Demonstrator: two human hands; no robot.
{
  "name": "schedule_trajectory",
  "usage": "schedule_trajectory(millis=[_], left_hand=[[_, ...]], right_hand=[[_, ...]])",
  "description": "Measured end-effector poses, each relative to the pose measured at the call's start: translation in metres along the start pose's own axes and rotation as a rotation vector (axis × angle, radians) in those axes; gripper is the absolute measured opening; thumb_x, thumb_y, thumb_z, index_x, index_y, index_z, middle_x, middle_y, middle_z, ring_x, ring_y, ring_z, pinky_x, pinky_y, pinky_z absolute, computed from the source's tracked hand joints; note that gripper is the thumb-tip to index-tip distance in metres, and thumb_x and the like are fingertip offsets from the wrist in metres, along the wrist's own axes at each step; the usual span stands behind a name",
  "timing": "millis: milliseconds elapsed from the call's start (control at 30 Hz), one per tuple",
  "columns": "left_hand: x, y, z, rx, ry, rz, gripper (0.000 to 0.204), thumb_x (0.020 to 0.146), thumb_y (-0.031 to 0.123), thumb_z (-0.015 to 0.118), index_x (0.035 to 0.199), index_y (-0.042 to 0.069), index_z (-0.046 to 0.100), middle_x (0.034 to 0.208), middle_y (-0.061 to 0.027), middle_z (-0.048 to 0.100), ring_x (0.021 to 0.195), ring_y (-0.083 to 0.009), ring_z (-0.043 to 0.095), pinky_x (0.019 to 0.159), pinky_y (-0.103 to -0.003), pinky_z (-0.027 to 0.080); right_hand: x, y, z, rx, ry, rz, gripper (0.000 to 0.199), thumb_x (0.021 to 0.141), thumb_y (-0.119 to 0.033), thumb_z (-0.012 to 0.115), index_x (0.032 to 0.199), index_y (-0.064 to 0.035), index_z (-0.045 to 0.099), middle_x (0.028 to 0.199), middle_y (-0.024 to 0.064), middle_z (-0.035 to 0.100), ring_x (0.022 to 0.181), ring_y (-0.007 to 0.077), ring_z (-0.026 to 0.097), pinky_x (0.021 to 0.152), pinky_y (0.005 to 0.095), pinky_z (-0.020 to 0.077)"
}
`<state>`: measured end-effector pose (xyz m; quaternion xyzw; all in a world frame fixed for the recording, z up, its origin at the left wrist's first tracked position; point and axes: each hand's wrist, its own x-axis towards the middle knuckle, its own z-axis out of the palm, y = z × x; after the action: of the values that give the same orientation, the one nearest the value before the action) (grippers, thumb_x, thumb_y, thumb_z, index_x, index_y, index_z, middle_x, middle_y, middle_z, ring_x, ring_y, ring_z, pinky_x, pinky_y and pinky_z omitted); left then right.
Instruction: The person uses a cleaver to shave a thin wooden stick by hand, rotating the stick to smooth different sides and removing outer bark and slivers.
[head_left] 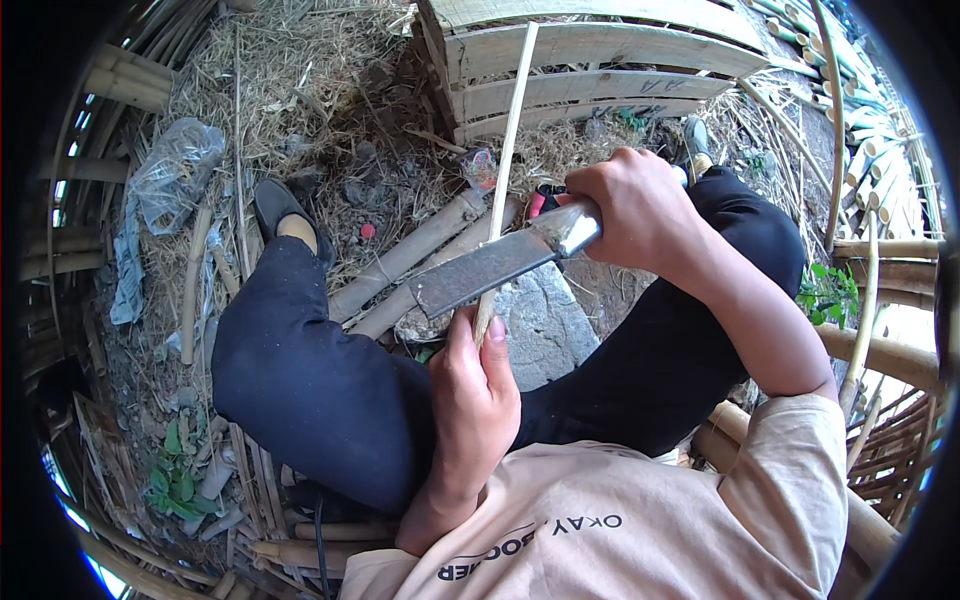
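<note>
My left hand [474, 395] pinches the near end of a long, pale bamboo strip [511, 135] between thumb and fingers. The strip runs away from me and slants slightly to the right at its far end. In my right hand [630, 210] is the handle of a broad-bladed knife [482, 272]. Its flat grey blade lies across the strip a little beyond my left fingertips and points to the left. Part of the handle is hidden by my fist. Below the blade, a pale grey stone [545, 325] sits between my legs.
A wooden slatted crate [600, 50] stands ahead. Bamboo poles [400, 255] lie on the straw-strewn ground beside the stone. A clear plastic bag [180, 165] is at the left, and cut bamboo lengths [875, 160] are stacked at the far right. A leafy plant [830, 295] grows at the right.
</note>
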<state>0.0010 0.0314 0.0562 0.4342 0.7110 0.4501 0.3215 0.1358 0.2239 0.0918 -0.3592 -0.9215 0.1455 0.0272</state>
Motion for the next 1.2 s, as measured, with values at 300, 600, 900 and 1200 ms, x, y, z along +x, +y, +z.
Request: schedule_trajectory(millis=[300, 600, 900, 1200], left_hand=[[-0.001, -0.001, -0.004, 0.014, 0.008, -0.017, 0.027, 0.106, 0.02, 0.047, 0.099, -0.004, 0.056, 0.069, -0.0104, 0.056, 0.058, -0.0185, 0.053, 0.056, -0.034, 0.042], [-0.004, 0.002, -0.007, 0.043, 0.041, -0.037, 0.024, 0.105, 0.019, 0.049, 0.099, -0.003, 0.057, 0.063, -0.0096, 0.052, 0.052, -0.0179, 0.05, 0.052, -0.034, 0.04], [-0.005, -0.001, -0.008, -0.033, 0.053, -0.028, 0.023, 0.106, 0.018, 0.048, 0.096, -0.001, 0.057, 0.062, -0.005, 0.047, 0.053, -0.0132, 0.043, 0.051, -0.033, 0.035], [-0.006, 0.004, -0.009, -0.037, 0.027, -0.008, 0.021, 0.105, 0.018, 0.049, 0.098, -0.001, 0.057, 0.061, -0.0049, 0.046, 0.052, -0.0123, 0.043, 0.05, -0.033, 0.034]], right_hand=[[0.006, 0.001, 0.0, -0.034, 0.075, -0.025, 0.014, 0.066, -0.016, 0.075, 0.076, -0.0059, 0.071, 0.065, 0.0171, 0.066, 0.064, 0.0372, 0.068, 0.063, 0.0444, 0.0554], [0.023, 0.043, 0.0, -0.2, 0.31, 0.179, 0.023, 0.072, -0.013, 0.071, 0.094, -0.007, 0.076, 0.075, 0.0154, 0.071, 0.071, 0.0308, 0.072, 0.072, 0.0424, 0.0591], [0.021, 0.028, -0.013, 0.018, 0.161, 0.231, 0.021, 0.079, -0.014, 0.07, 0.097, -0.0039, 0.075, 0.078, 0.0196, 0.071, 0.074, 0.0369, 0.07, 0.074, 0.0442, 0.0566], [0.016, 0.017, -0.014, 0.011, 0.138, 0.054, 0.021, 0.073, -0.012, 0.069, 0.091, -0.0045, 0.075, 0.074, 0.0186, 0.069, 0.073, 0.0379, 0.069, 0.072, 0.045, 0.056]])
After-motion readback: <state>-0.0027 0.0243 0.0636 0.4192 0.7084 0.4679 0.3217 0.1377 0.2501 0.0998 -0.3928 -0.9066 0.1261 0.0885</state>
